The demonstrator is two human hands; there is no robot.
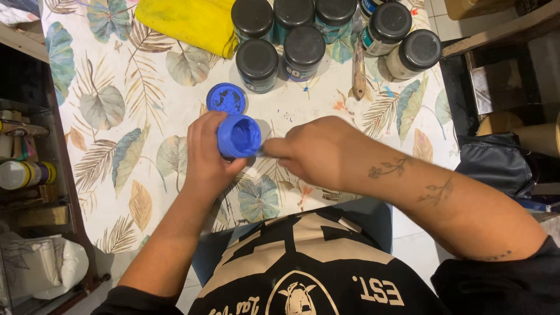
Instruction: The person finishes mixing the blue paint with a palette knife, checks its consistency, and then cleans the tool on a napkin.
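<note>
An open blue paint jar (238, 136) was held in the left hand (205, 156), the fingers curled around its side and closed on it, with the mouth of the jar tilted up toward the camera so that the blue paint inside could be seen. The jar was raised just above the table (151, 116), which was covered by a cloth printed with large leaves. The right hand (318, 153) was brought in from the right, its fingers pressed together into a pinch at the rim of the jar; whatever was pinched there was too small and too hidden to be made out. Tattooed sprigs were seen along the right forearm.

The blue lid (226, 98) of the jar was lying on the table just beyond the jar, its paint-smeared inside facing up. Farther back, a cluster of black-lidded paint jars (303, 52) was standing upright, close together. A folded yellow cloth (189, 23) was lying to the left of that cluster, and a paint-stained wooden handle (359, 73) was lying among the jars on the right. Small spots of paint were scattered over the cloth near the jars. At the left edge, shelves with assorted containers (26, 174) were partly visible.
</note>
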